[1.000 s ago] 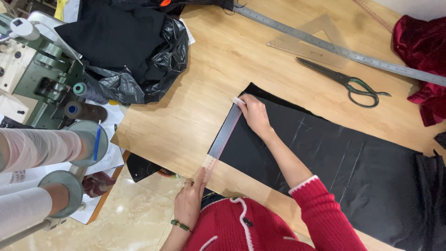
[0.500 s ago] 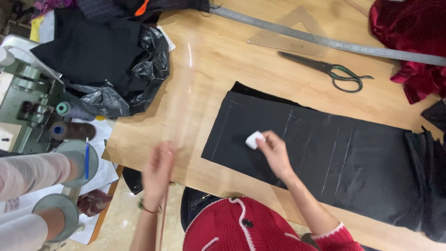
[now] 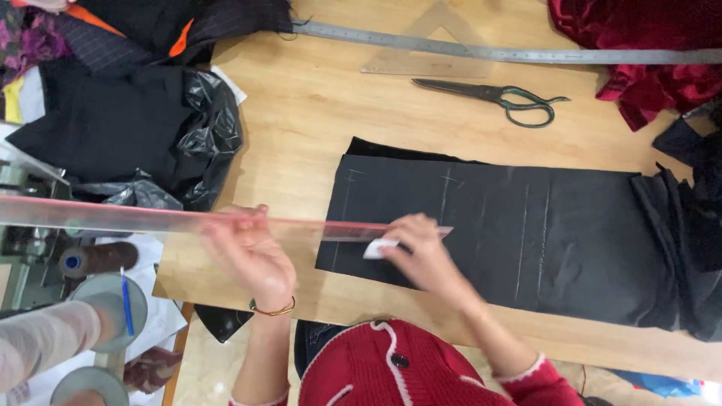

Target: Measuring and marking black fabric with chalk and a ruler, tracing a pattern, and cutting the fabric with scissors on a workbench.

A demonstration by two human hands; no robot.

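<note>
The left hand [image 3: 252, 259] has its grip clamped on a long clear ruler [image 3: 150, 219], holding it level across the near left of the desk [image 3: 301, 113] so its edge reaches the black cloth [image 3: 526, 233]. The right hand [image 3: 421, 252] pinches a white piece of chalk [image 3: 380, 246] against the cloth's left part, beside the ruler, placed for marking. Scissors [image 3: 500, 98] lie far off, apart from both hands.

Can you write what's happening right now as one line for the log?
left hand: holds long clear plastic ruler | right hand: holds small white chalk piece on flat black fabric panel | wooden table
</note>
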